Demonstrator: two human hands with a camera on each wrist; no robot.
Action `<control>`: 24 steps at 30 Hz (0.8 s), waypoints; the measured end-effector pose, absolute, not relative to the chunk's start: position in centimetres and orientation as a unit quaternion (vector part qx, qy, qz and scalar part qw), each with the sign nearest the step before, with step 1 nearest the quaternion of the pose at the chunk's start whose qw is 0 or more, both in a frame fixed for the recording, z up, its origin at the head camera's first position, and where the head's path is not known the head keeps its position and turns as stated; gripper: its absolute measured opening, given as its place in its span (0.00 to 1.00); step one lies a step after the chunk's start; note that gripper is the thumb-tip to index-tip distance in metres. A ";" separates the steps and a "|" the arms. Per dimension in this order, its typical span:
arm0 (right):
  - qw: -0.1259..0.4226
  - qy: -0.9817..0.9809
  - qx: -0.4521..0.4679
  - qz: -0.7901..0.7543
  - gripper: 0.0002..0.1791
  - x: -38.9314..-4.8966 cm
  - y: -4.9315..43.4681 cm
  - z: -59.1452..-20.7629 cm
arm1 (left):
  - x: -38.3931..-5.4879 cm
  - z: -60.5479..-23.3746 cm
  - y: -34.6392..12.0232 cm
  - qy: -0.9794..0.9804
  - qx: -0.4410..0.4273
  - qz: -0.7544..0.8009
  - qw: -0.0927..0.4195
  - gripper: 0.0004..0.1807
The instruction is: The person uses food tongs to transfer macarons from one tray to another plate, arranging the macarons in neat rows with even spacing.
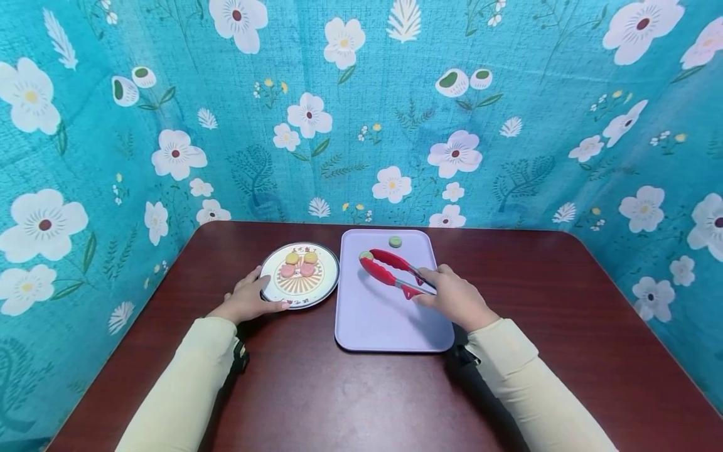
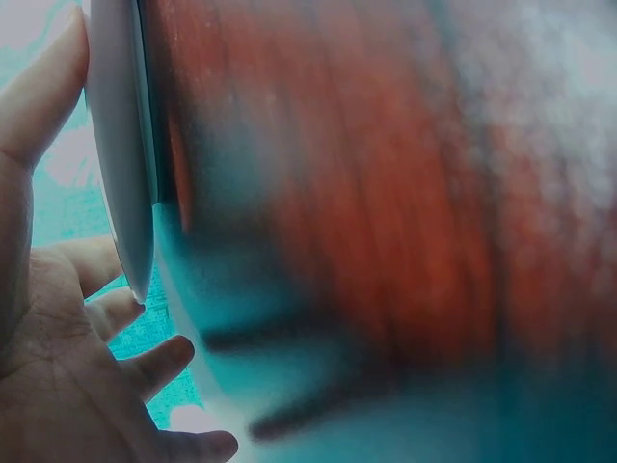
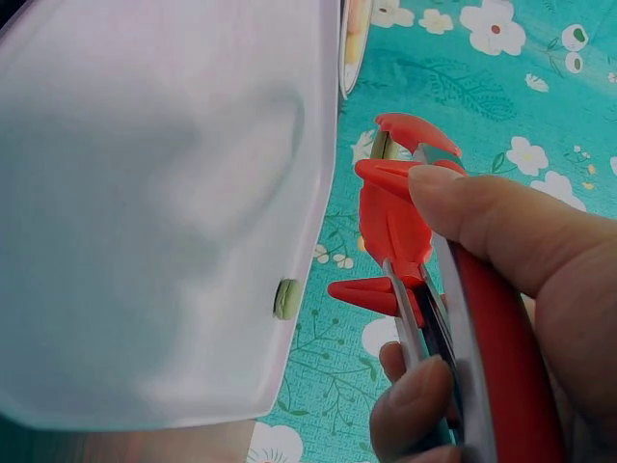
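My right hand grips a pair of red-tipped tongs, reaching over the lilac tray. Between the tongs' tips is a small green macaron. Another green macaron lies near the tray's far edge. My left hand rests against the near left rim of a round white plate, thumb along the near side and fingers spread beside it. Two yellow macarons and two pink macarons sit on the plate. The left wrist view shows thumb and fingertips at the plate's rim.
The plate stands just left of the tray, both on a dark reddish-brown table. A blue flowered cloth hangs behind the table and along its sides. Black bands circle the wrists.
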State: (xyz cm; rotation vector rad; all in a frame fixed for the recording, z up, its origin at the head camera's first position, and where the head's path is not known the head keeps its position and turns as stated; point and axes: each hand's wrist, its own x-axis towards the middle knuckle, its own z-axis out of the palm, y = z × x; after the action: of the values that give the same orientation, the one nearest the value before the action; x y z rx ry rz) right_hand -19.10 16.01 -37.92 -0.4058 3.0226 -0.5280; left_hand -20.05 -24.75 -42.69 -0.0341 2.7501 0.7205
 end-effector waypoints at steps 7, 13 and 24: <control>0.029 0.976 -0.132 -0.171 0.37 -18.9 15.2 -37.4 | -20.0 -42.7 -24.7 0.957 -0.017 0.248 0.149 0.60; 0.028 0.975 -0.134 -0.175 0.37 -18.8 14.8 -37.1 | -20.0 -42.9 -24.8 0.958 -0.017 0.246 0.147 0.60; 0.026 0.973 -0.143 -0.178 0.37 -18.7 13.9 -37.1 | -20.2 -42.9 -24.8 0.960 -0.016 0.242 0.143 0.59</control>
State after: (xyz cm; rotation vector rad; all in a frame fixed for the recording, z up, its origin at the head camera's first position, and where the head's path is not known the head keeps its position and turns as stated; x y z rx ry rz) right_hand -18.75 13.87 -37.08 -0.4427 3.0078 -0.5495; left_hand -20.16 -24.76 -42.92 -0.0448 2.7679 0.6973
